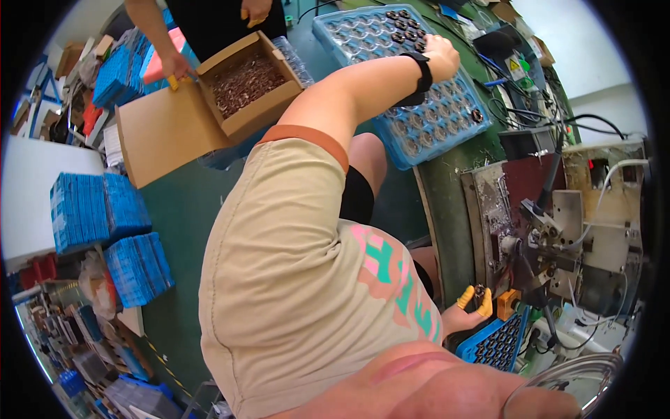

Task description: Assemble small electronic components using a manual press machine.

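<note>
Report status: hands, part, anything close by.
Left hand at blue pocketed tray, grip unclear. Right hand, yellow finger cots on, pinching small dark round part. Orange block close beside right hand.

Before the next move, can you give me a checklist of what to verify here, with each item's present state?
1. Part held by the right hand: ok, pinched between yellow-covered fingers.
2. Left hand at the big tray: ok, by its right edge in the picture.
3. Left hand's grip on anything: cannot tell, its fingertips are hidden.
4. Big tray full of dark parts: not ok, they show in only some places.
5. Small tray near the right hand: ok, with rows of parts in it.
6. Co-worker's hands away from the big tray: ok, one is at the carton's flap.
</note>
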Motion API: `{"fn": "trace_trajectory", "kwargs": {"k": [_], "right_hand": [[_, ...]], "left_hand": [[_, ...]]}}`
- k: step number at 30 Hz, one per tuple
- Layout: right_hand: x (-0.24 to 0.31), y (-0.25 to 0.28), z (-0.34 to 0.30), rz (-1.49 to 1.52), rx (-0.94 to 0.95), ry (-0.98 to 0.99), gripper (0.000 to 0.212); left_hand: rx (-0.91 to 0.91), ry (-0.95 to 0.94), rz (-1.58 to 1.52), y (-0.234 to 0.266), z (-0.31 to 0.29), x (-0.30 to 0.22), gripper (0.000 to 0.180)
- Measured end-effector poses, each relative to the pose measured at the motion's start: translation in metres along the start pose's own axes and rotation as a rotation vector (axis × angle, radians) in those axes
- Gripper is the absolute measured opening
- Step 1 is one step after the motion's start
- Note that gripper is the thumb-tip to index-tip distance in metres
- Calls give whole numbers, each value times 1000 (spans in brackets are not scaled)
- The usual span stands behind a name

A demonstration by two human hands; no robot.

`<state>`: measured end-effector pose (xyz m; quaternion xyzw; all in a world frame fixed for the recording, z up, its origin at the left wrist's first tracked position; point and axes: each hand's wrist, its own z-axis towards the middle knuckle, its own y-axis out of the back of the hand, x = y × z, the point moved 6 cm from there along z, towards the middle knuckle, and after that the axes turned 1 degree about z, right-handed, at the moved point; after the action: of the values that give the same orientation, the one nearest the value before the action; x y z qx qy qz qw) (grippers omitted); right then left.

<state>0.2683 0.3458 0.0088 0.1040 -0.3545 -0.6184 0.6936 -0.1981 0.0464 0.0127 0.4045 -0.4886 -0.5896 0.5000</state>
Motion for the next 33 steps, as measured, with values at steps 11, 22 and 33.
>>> {"fn": "trace_trajectory", "kwargs": {"k": [11,22,33], "right_hand": [[-5,-9,-9,67,2,9,43],[-31,136,29,-212,-165,-122,49],[-336,321,5,-780,-9,-642,37]], "left_hand": [[-218,-60,-169,5,8,30,16],[-72,-319,-1164,13,-44,56,37],[26,-188,-1266,16,-137,8,46]]}}
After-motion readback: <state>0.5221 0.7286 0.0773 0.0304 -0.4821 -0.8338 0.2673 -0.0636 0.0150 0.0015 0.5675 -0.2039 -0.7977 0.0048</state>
